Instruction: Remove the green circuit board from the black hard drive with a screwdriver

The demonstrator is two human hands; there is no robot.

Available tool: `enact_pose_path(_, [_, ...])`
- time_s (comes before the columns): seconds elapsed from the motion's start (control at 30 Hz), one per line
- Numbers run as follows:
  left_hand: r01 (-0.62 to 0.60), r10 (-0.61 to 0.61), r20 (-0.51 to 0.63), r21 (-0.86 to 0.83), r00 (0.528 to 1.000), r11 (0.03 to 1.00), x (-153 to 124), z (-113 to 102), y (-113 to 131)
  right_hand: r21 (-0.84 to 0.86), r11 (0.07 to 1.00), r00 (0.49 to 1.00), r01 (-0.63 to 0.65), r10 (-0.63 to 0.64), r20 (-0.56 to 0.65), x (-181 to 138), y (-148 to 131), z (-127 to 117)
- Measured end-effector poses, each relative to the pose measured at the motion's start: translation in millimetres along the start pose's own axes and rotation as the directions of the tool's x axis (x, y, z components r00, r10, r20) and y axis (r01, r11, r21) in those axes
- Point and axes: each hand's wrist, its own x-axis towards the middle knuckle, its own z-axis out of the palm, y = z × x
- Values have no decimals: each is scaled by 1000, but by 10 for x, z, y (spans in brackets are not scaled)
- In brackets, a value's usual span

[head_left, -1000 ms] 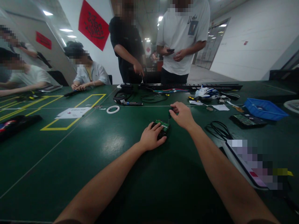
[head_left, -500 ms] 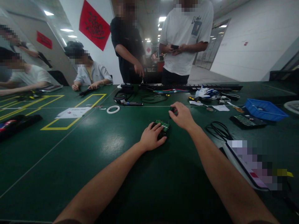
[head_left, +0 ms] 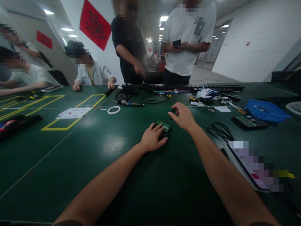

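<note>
One green board (head_left: 163, 125) lies on the desk (head_left: 113, 147) straight ahead of us, on a black casing. Our left hand (head_left: 152, 138) covers its near end, grip narrow, fingers curled down on it. Our right hand (head_left: 184, 116) has its grip closed on one screwdriver (head_left: 172, 111), tip down at the board's right edge. Further out we count one tape ring (head_left: 114, 110), one paper (head_left: 74, 113), one cable coil (head_left: 219, 131), one blue tray (head_left: 266, 110) and two standing people, one holding a phone (head_left: 176, 43). We cannot read the writing on the red banner (head_left: 95, 24).
</note>
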Motion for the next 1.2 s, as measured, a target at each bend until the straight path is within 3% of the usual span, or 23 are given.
enact_pose_path(0.63, [1, -1, 4, -13, 1000, 1000, 8, 11, -5, 18, 999, 998, -27, 28, -53, -19, 36, 75])
enact_pose_path(0.83, [1, -1, 0, -8, 1000, 1000, 2, 11, -5, 82, 996, 1000, 23, -24, 11, -2, 38, 55])
enact_pose_path(1.2, [5, -5, 10, -12, 1000, 1000, 7, 4, -2, 102, 993, 998, -64, 63, 13, 8, 73, 36])
